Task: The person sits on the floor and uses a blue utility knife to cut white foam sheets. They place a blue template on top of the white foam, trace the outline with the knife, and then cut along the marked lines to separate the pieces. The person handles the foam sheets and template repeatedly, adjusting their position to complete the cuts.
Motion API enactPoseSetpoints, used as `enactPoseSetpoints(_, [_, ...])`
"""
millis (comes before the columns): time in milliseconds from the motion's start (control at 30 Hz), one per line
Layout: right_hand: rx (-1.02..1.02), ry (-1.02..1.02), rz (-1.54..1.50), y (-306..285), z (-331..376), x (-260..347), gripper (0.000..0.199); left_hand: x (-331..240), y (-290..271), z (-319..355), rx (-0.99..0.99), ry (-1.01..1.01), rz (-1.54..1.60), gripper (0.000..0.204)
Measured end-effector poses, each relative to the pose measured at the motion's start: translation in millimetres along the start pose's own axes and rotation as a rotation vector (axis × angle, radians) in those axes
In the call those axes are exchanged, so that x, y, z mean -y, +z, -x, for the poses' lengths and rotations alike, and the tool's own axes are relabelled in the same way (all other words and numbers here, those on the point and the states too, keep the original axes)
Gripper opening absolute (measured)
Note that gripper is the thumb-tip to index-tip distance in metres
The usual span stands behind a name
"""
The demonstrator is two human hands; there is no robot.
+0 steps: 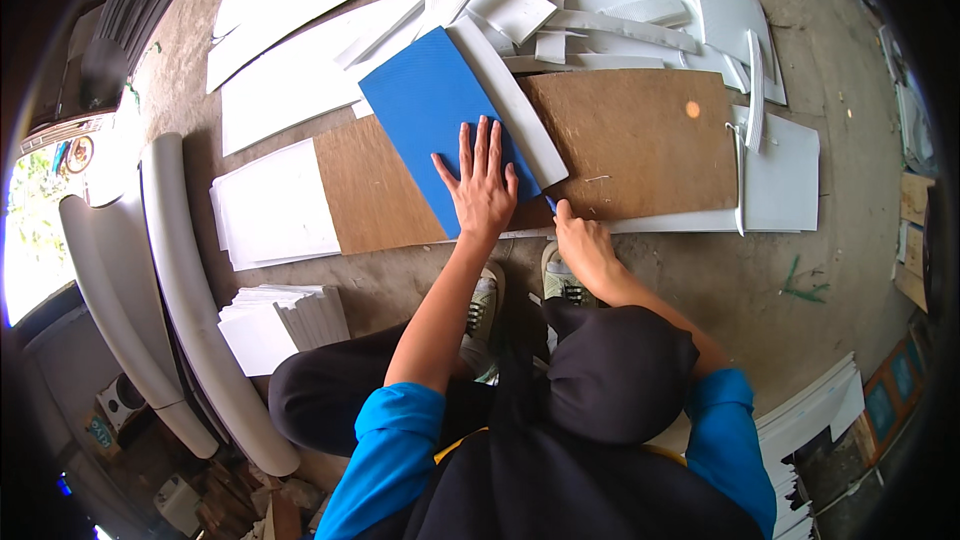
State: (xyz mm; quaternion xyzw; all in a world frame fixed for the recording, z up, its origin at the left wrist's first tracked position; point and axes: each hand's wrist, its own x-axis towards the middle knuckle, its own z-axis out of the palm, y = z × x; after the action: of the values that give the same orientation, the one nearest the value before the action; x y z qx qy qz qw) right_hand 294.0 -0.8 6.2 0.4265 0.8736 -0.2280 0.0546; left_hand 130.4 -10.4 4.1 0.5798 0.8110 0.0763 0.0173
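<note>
My left hand (482, 185) lies flat with fingers spread on a blue corrugated plastic sheet (425, 90). Under the blue sheet's right side, a white sheet (507, 90) sticks out as a long strip. Both rest at a slant on a brown wooden board (630, 145). At the sheets' near right corner, my right hand (587, 248) is closed around a slim blue tool (551, 204) that looks like a cutter. Its tip is close to the corner; whether it touches is too small to tell.
White offcuts (510, 5) lie heaped beyond the board, on large white sheets (290, 95). A stack of white pieces (270, 330) stands near my left knee. Long white rolls (195, 290) lie at the left. More white sheets (815, 410) are at the lower right.
</note>
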Motion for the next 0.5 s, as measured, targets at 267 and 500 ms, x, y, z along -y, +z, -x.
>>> enactPoseSetpoints(267, [-0.019, 0.006, 0.033, -59.0, -17.7, 9.3, 0.019, 1.4, -2.9, -0.7, 0.025, -0.004, 0.015, 0.058])
enactPoseSetpoints(500, [-0.080, -0.050, -0.038, -44.9, -81.0, 27.1, 0.016, 0.6, -2.4, -1.1, 0.015, -0.008, 0.059, 0.055])
